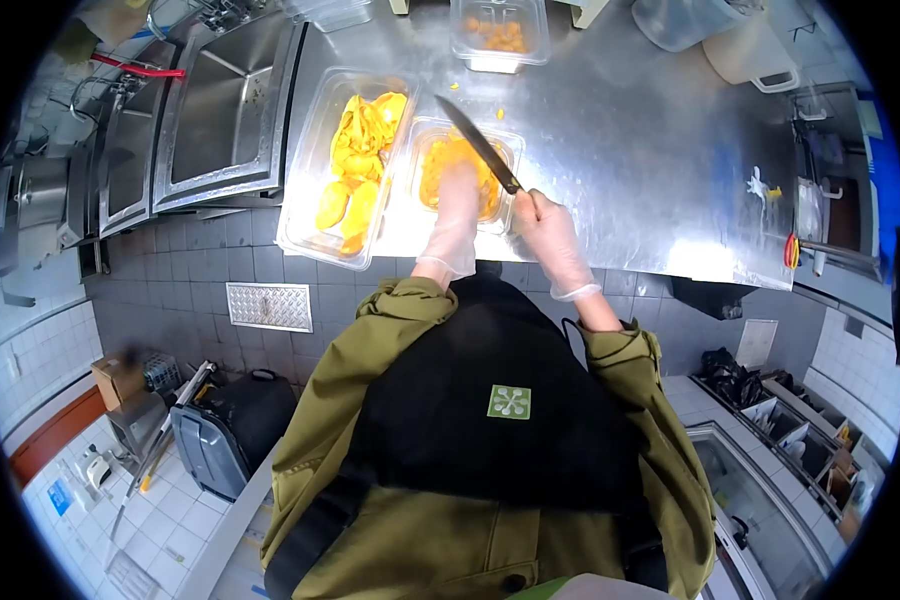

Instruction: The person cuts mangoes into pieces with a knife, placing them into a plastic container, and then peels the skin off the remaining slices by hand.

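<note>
My right hand (552, 238), in a clear plastic glove, is closed round the handle of a kitchen knife (480, 146). The blade points up and left, over the right part of a small clear container (516, 150). Orange-yellow chopped mango (434, 170) lies in that container. My left hand (458, 205), also gloved, reaches over the same container, its fingers blurred against the fruit. Left of it stands a longer clear tub (306, 190) with large peeled mango pieces (362, 140).
The steel table (650, 170) carries a clear container (542, 55) of orange cubes at the back and a white jug (745, 58) at the far right. Small fruit scraps lie behind the knife. A steel sink (220, 110) adjoins on the left.
</note>
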Demonstrator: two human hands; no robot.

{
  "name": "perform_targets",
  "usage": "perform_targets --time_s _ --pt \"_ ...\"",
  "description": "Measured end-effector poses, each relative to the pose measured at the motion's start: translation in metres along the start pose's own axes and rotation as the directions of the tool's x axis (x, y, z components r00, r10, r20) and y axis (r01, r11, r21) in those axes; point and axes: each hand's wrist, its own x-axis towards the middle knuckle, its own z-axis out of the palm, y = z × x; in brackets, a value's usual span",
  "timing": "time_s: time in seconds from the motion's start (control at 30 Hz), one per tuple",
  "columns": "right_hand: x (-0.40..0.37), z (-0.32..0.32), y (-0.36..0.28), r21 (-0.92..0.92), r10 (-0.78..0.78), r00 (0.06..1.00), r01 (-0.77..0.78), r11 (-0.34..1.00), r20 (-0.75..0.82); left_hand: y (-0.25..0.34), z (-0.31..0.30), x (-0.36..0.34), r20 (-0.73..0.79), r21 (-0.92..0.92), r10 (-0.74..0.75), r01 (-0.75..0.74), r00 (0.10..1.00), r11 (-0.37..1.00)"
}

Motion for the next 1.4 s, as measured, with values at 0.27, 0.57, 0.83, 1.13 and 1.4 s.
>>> perform_targets --time_s 0.27,0.57,0.83,1.13,1.4 --pt "-0.010 -0.009 -0.012 -0.202 -0.054 0.998 0.060 0.978 0.033 -0.001 0.003 -0.002 -0.084 -0.023 -0.009 0.007 0.996 1.000" --pt "-0.003 0.008 0.004 -0.480 -0.257 0.963 0.187 0.857 -0.084 0.002 0.013 -0.006 -0.066 -0.141 0.004 -0.013 0.998 0.990" --pt "0.023 0.010 0.013 -0.500 -0.216 0.976 0.195 0.844 0.017 0.021 0.010 -0.039 0.041 -0.030 -0.177 0.178 0.983 0.984" --pt "0.005 0.002 -0.001 -0.225 -0.215 0.973 0.230 0.947 0.090 0.017 -0.042 -0.009 0.421 -0.521 -0.265 0.471 0.867 0.712" --pt "0.008 0.019 -0.001 -0.380 -0.324 0.946 0.305 0.873 0.015 0.011 -0.038 -0.009 0.457 -0.598 -0.274 0.520 0.846 0.610"
